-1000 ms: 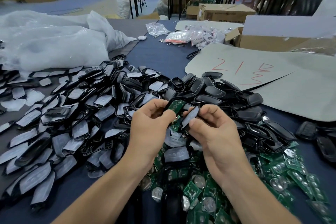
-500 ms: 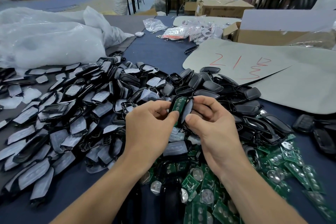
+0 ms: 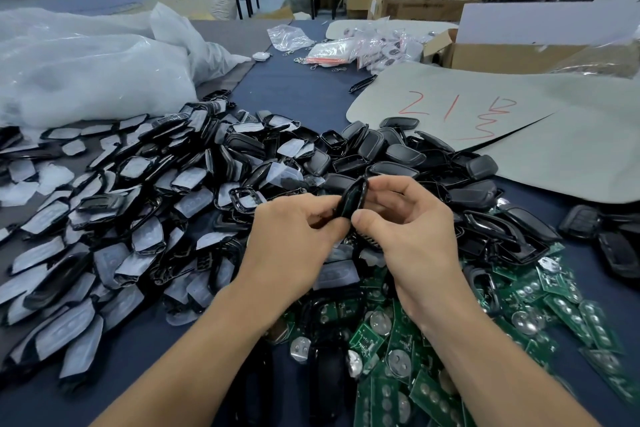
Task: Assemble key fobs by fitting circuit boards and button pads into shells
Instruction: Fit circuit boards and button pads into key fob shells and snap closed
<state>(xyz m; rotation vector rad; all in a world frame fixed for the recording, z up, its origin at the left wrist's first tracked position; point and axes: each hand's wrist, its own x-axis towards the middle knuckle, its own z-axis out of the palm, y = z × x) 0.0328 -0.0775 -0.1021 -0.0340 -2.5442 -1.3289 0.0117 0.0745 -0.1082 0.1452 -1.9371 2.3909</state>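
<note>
Both hands meet over the middle of the table on one black key fob shell (image 3: 353,198), held upright and edge-on. My left hand (image 3: 294,239) pinches its left side. My right hand (image 3: 408,229) pinches its right side, thumb low and fingers curled over the top. The green circuit board is hidden inside the shell. Black shell halves with pale film (image 3: 131,218) cover the left of the table, plain black shells (image 3: 398,156) lie behind my hands, and green circuit boards (image 3: 519,315) with round metal contacts lie at the near right.
Large clear plastic bags (image 3: 86,73) sit at the far left. A grey sheet with red writing (image 3: 485,121) lies at the right, with a cardboard box (image 3: 502,52) and small packets (image 3: 346,52) behind it. Dark blue table cloth (image 3: 298,94) shows between them.
The green board and the shell half, held apart a second ago, have been brought together. Now only the closed black shell shows between my fingers.
</note>
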